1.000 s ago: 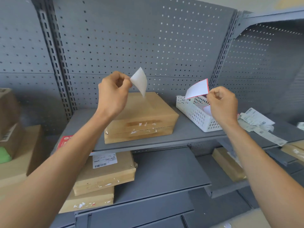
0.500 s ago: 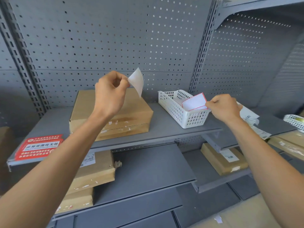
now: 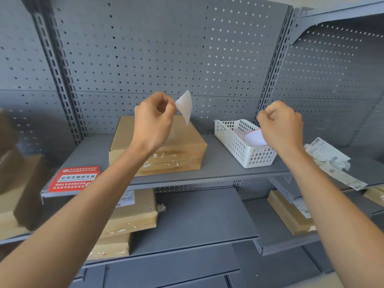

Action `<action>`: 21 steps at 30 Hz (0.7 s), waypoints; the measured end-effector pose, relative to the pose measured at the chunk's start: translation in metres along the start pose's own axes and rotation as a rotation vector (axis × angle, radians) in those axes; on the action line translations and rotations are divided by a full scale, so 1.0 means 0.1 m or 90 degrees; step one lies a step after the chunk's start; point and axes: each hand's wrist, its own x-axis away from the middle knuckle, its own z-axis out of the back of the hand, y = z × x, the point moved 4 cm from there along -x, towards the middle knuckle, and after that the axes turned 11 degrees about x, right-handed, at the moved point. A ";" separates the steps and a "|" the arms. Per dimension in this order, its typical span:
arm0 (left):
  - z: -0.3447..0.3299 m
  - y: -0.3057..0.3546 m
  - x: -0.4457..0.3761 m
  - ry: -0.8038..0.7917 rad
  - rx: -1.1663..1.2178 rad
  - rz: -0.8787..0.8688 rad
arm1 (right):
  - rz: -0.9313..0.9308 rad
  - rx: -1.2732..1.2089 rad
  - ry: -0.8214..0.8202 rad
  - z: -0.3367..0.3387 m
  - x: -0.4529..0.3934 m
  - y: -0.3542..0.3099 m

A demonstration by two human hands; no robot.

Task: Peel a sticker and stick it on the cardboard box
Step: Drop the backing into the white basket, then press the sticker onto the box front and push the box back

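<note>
A red warning label (image 3: 73, 179) lies at the left end of the grey shelf (image 3: 224, 163). Next along, a flat cardboard box (image 3: 178, 148) sits on the shelf. Above it the left hand (image 3: 154, 119) pinches a curled white sticker (image 3: 185, 106) between thumb and fingertips, clear of the box. Right of the box stands a white plastic basket (image 3: 247, 150). Over its far end the right hand (image 3: 280, 125) is closed on a red-edged backing sheet (image 3: 254, 138). Crumpled shipping labels (image 3: 330, 161) lie at the far right.
</note>
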 end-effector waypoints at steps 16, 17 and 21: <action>0.41 0.25 0.29 0.027 -0.231 -0.224 | 0.136 -0.339 -0.205 -0.39 0.57 -1.67; 0.44 0.27 0.31 0.030 -0.246 -0.248 | 0.135 -0.342 -0.211 -0.40 0.58 -1.70; 0.53 0.29 0.35 0.041 -0.313 -0.314 | 0.130 -0.354 -0.234 -0.39 0.64 -1.78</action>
